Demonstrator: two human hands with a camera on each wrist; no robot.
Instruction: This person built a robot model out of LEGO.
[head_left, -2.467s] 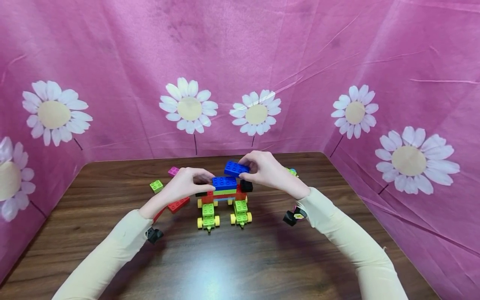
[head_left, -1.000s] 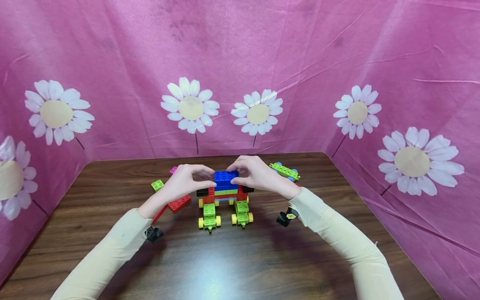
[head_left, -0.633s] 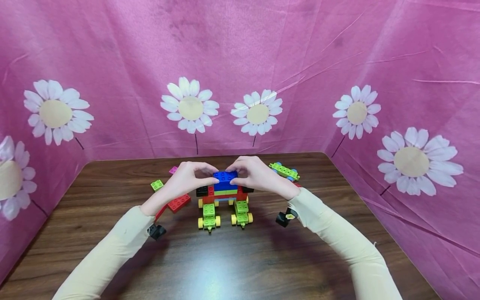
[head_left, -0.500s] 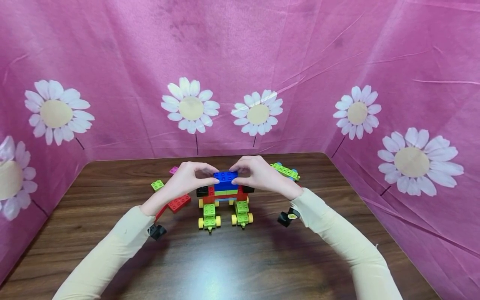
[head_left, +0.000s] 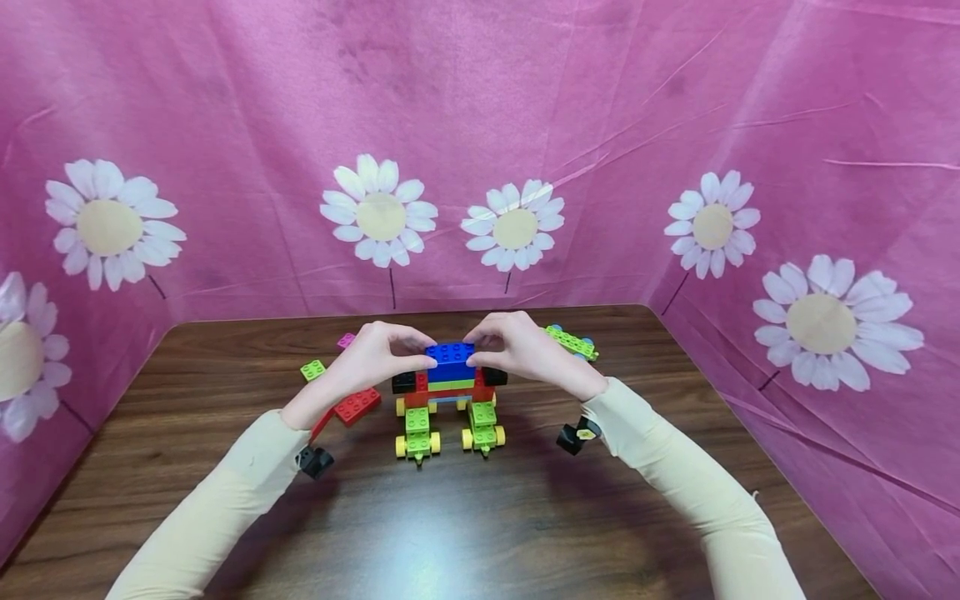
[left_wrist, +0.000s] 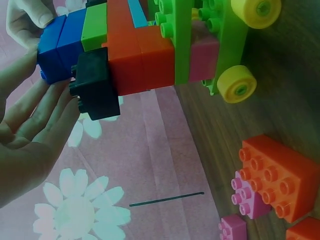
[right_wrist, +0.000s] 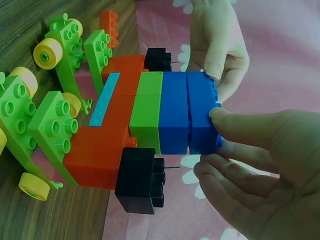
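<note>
In the middle of the table stands a toy-brick build with red bricks [head_left: 483, 387], black side bricks [right_wrist: 136, 180], a lime green layer [right_wrist: 146, 112] and lime wheeled bases [head_left: 417, 433] with yellow wheels. Two blue bricks are stacked on top; a thin gap shows between the upper blue brick [right_wrist: 203, 115] and the lower blue brick [right_wrist: 173, 112]. My left hand [head_left: 371, 360] pinches the upper blue brick's left end between thumb and fingers. At its right end, my right hand [head_left: 519, 354] pinches the same brick. My fingers partly hide the brick's ends.
Left of the build lie red bricks [head_left: 357, 406], a small lime brick [head_left: 312, 371] and a pink brick [head_left: 346, 341]. Behind my right hand is a lime wheeled base [head_left: 572, 342] with blue wheels. A pink flowered cloth [head_left: 600, 125] hangs around the table [head_left: 480, 525].
My right hand has brought the upper blue brick left and down onto the lower blue brick. My left hand has shifted from the lower brick to the upper one. Lately both hands barely move.
</note>
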